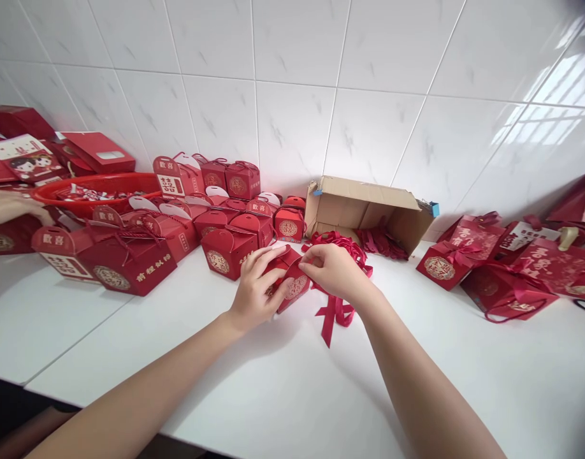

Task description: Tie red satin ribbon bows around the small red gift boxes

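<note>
Wide white counter (292, 382), and out beyond the fingertips a cardboard box (369, 210) lies tipped on its side, mouth toward the hands, I'd say so the red ribbons spilling from it are within easy reach. A crowd of folded red boxes (225, 245) stands off past the left knuckles. The small red box (292, 280) is right between both hands: left hand (257, 287) curled round its near side, seemingly to steady it, right hand (335, 271) pinched narrow on its top edge, a ribbon bow (335, 313) lying just under that wrist.
</note>
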A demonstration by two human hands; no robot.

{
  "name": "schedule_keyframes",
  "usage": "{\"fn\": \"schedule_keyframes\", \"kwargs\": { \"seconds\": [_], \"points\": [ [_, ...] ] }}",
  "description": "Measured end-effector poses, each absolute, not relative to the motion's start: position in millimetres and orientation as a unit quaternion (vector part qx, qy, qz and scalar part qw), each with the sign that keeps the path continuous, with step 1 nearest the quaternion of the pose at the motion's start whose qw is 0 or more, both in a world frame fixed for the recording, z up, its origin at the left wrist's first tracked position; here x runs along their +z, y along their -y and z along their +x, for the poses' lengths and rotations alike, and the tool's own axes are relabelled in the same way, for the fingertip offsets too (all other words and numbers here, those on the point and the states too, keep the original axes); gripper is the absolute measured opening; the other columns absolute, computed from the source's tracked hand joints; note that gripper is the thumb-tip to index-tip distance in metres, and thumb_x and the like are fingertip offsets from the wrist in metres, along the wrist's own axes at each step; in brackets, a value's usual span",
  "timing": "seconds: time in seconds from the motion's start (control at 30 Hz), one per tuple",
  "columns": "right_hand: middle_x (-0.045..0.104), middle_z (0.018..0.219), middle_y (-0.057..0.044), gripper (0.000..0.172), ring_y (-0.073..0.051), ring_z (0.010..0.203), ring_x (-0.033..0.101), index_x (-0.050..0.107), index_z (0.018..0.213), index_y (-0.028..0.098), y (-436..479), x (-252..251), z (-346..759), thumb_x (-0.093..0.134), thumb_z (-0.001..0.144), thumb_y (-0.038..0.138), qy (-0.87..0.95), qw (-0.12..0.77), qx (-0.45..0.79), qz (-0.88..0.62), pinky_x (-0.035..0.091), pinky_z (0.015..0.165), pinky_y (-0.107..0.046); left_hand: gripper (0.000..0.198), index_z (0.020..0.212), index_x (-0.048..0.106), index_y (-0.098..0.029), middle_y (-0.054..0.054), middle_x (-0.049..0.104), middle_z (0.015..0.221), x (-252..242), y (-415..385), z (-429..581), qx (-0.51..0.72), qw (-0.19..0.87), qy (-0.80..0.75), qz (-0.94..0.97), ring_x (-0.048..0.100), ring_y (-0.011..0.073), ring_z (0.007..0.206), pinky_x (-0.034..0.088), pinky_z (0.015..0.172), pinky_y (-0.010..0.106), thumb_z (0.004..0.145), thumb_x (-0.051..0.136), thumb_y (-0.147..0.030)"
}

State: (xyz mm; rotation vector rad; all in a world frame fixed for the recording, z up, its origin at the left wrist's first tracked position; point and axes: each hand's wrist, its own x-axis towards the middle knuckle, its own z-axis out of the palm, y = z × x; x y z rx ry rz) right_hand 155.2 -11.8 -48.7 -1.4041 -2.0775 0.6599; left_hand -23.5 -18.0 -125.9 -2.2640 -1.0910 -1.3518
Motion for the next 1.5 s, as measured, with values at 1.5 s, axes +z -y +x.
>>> {"fn": "schedule_keyframes", "kwargs": {
  "seconds": [1.5],
  "points": [
    [0.063, 0.082, -0.002, 0.009, -0.013, 0.070, 0.058, 0.065, 0.078, 0.020, 54, -2, 183, 0.060, 0.082, 0.027, 0.705, 0.589, 0.176, -0.354, 0.045, 0.061, -0.026, 0.020, 0.102, 0.054, -0.019, 0.008, 0.053, 0.122, -121, 9, -35, -0.533, -0.075, 0.458, -0.707, 0.050, 0.0200, 0.116, 0.039, 0.101, 0.037, 0.083, 0.054, -0.026]
  ]
}}
